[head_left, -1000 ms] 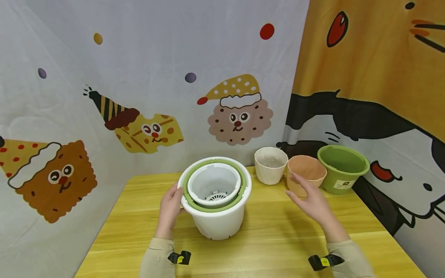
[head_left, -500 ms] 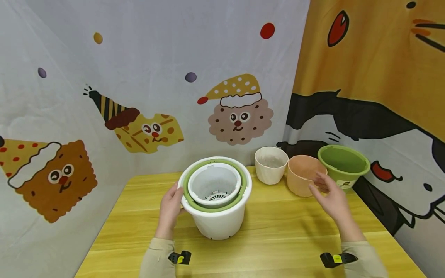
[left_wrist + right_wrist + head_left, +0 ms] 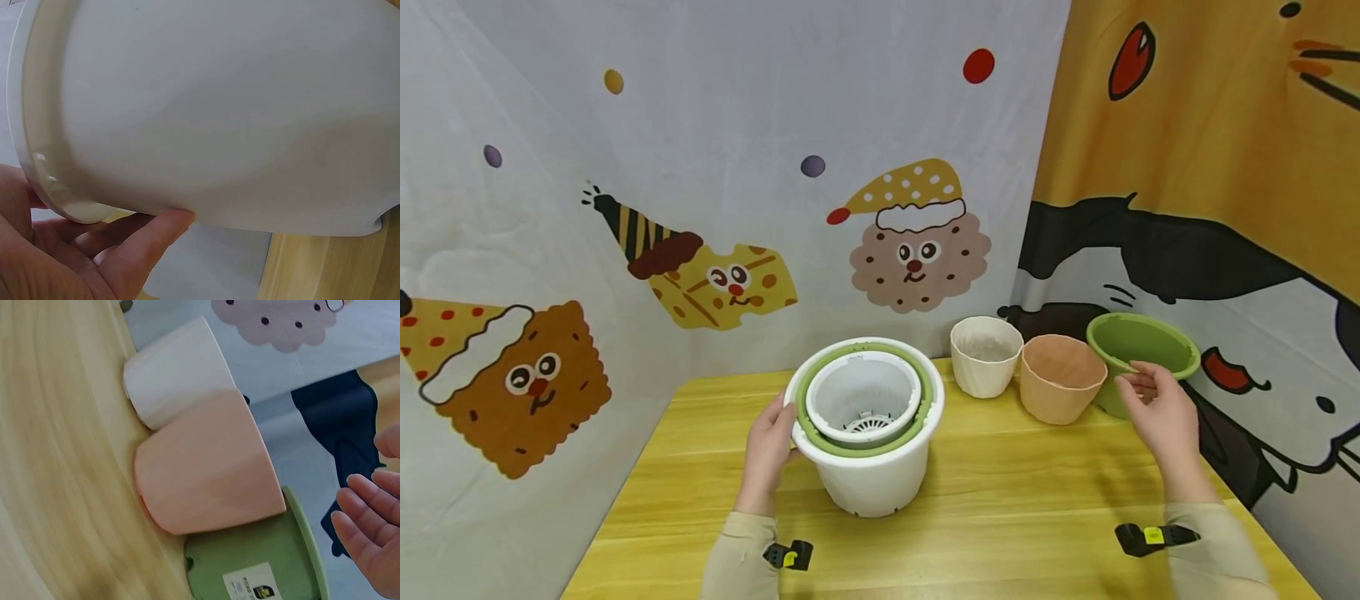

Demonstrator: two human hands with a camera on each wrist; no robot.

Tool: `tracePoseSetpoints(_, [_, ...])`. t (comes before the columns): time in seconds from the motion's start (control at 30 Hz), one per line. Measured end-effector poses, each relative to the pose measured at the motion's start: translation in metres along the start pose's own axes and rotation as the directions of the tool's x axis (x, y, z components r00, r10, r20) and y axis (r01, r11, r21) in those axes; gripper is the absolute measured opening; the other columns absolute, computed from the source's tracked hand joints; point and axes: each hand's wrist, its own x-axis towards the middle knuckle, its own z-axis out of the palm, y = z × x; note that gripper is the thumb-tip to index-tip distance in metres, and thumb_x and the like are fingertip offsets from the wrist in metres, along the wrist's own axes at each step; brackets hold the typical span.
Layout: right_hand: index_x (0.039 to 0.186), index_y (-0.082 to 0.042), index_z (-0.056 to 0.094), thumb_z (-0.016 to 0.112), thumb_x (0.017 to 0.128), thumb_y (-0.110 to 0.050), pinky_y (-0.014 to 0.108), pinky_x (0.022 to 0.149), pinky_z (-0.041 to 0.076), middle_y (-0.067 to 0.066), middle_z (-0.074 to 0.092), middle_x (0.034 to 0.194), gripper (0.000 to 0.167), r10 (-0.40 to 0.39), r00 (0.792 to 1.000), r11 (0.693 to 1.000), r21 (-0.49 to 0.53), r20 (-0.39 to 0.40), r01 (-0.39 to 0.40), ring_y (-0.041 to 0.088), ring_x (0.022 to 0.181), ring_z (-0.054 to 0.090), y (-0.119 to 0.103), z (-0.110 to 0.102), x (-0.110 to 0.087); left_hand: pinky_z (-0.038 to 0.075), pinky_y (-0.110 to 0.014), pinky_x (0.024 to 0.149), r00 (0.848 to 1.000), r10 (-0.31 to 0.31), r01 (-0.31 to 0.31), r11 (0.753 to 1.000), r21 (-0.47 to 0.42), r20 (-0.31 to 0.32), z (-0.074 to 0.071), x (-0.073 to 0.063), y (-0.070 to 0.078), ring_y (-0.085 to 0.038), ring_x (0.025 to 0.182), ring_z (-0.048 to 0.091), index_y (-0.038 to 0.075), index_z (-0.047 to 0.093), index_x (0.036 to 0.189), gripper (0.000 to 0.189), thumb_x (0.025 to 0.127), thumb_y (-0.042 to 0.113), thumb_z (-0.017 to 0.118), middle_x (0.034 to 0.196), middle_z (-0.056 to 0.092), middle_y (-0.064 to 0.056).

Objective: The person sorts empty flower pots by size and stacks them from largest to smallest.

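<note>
Middle of the surface point(image 3: 992, 517): white pot point(image 3: 872, 492), rim pinched by left hand point(image 3: 767, 446). Right hand point(image 3: 1163, 412) empty, fingers loose, near green pot point(image 3: 1138, 340). Lopsided pull could tip white pot; low reach could knock peach pot point(image 3: 1058, 390).

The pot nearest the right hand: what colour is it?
Green, inside and out; the pot shows best in the head view.

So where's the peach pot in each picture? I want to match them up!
Head: the peach pot is right of the middle, between the cream pot and the separate green pot.
Left wrist: it isn't in this picture.
Right wrist: it's about the middle, looking sideways, between those same two pots.
Shared landmark: the wooden table, seen in all three views.
</note>
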Motion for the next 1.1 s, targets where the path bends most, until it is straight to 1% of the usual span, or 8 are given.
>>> tracePoseSetpoints(0.17, [0.133,0.007,0.053,0.054,0.100,-0.022,0.022,0.068,0.037,0.026,0.062,0.114,0.044,0.051,0.998,0.999,-0.011,-0.042,-0.052,0.016,0.088,0.052,0.010,-0.010,0.011,0.060,-0.035,0.070,1.000,0.000,0.000,1.000,0.001,-0.002,0.001,0.000,0.000,-0.017,0.087,0.064,0.010,0.047,0.148,0.048,0.103,0.026,0.046,0.145,0.049,-0.017])
tracePoseSetpoints(0.23, [0.135,0.007,0.052,0.053,0.100,-0.024,0.022,0.067,0.038,0.026,0.061,0.116,0.046,0.080,0.996,0.997,-0.013,-0.041,-0.081,0.015,0.087,0.051,0.014,-0.013,0.015,0.060,-0.035,0.070,1.000,0.000,0.000,1.000,0.005,-0.005,0.001,0.001,0.000,-0.017,0.087,0.064,0.010,0.047,0.148,0.048,0.103,0.026,0.046,0.145,0.049,-0.017])
tracePoseSetpoints(0.4, [0.139,0.007,0.048,0.050,0.100,-0.025,0.026,0.067,0.038,0.028,0.059,0.119,0.051,0.152,0.987,0.987,-0.033,-0.056,-0.154,0.036,0.099,0.056,0.024,-0.021,0.024,0.060,-0.036,0.070,1.000,0.002,-0.002,1.000,0.010,-0.006,0.001,0.001,0.000,-0.017,0.088,0.064,0.010,0.046,0.149,0.049,0.103,0.025,0.045,0.147,0.047,-0.017])
tracePoseSetpoints(0.57, [0.141,0.006,0.046,0.050,0.100,-0.025,0.038,0.074,0.044,0.028,0.059,0.121,0.052,0.221,0.970,0.973,-0.049,-0.100,-0.226,0.038,0.102,0.054,0.029,-0.028,0.031,0.060,-0.036,0.070,1.000,0.014,-0.014,1.000,-0.001,-0.002,0.002,0.000,0.001,-0.017,0.087,0.064,0.008,0.045,0.149,0.048,0.103,0.024,0.045,0.146,0.047,-0.019])
tracePoseSetpoints(0.6, [0.142,0.006,0.046,0.050,0.100,-0.026,0.039,0.075,0.044,0.027,0.059,0.122,0.052,0.232,0.967,0.970,-0.049,-0.107,-0.239,0.036,0.101,0.055,0.030,-0.029,0.033,0.060,-0.036,0.070,1.000,0.018,-0.018,1.000,-0.006,-0.002,0.002,0.000,0.001,-0.016,0.086,0.064,0.008,0.045,0.149,0.048,0.103,0.023,0.045,0.146,0.047,-0.020])
tracePoseSetpoints(0.7, [0.142,0.004,0.047,0.051,0.099,-0.027,0.032,0.073,0.043,0.023,0.059,0.122,0.053,0.274,0.953,0.959,-0.039,-0.125,-0.281,0.016,0.088,0.054,0.034,-0.032,0.037,0.060,-0.034,0.069,1.000,0.025,-0.025,1.000,-0.009,0.000,0.002,-0.002,0.001,-0.015,0.085,0.064,0.006,0.045,0.149,0.048,0.104,0.023,0.045,0.146,0.047,-0.022])
tracePoseSetpoints(0.83, [0.141,0.001,0.049,0.052,0.099,-0.029,0.019,0.066,0.035,0.015,0.058,0.118,0.053,0.327,0.934,0.943,-0.014,-0.145,-0.332,-0.007,0.078,0.037,0.040,-0.035,0.041,0.060,-0.032,0.068,1.000,0.023,-0.023,1.000,-0.003,0.000,0.001,-0.004,0.002,-0.014,0.086,0.064,0.006,0.044,0.149,0.049,0.104,0.024,0.046,0.147,0.045,-0.022])
tracePoseSetpoints(1.1, [0.144,0.001,0.044,0.054,0.097,-0.035,0.013,0.064,0.035,0.015,0.056,0.118,0.060,0.428,0.891,0.904,0.052,-0.154,-0.425,-0.013,0.072,0.033,0.055,-0.039,0.045,0.060,-0.032,0.067,1.000,0.021,-0.021,1.000,-0.011,-0.002,0.002,-0.003,0.001,-0.013,0.083,0.064,0.005,0.046,0.148,0.048,0.103,0.022,0.046,0.149,0.044,-0.019])
